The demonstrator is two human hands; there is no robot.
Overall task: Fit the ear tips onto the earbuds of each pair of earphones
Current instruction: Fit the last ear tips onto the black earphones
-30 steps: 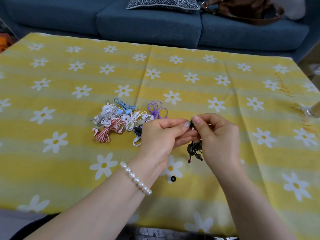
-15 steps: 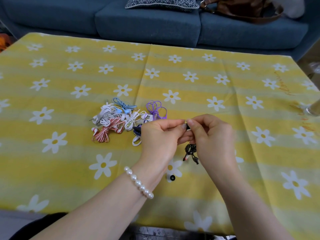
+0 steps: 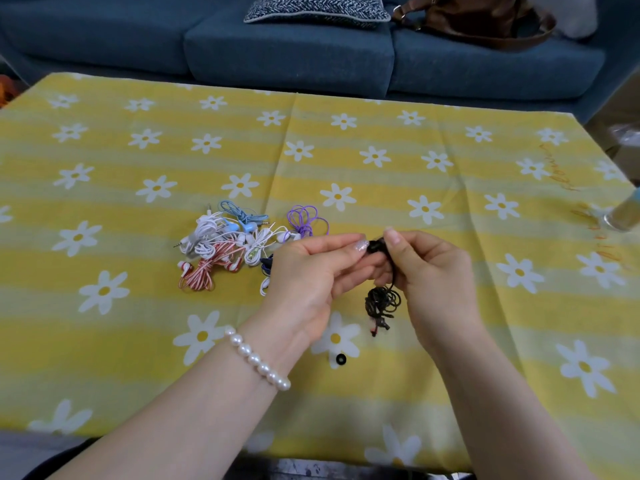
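I am seeing my left hand (image 3: 311, 271) and right hand (image 3: 429, 271) lifting slightly since a moment ago, both pinching the black earbud (image 3: 375, 246) while its cord bundle (image 3: 382, 301) is dangling at six o'clock, so the fitting is probably continuing, a spare ear tip (image 3: 341, 359) waiting below.

A black earbud (image 3: 375, 246) is pinched between the thumbs and fingers (image 3: 360, 244) of both hands above the desk (image 3: 450, 188). Its black cord (image 3: 382, 301) hangs below in a loose tangled coil. A small black ear tip (image 3: 340, 359) lies flat on the desk nearer the person. A heap of coiled earphones (image 3: 242, 247), white, blue, purple and red-striped, lies to the left.
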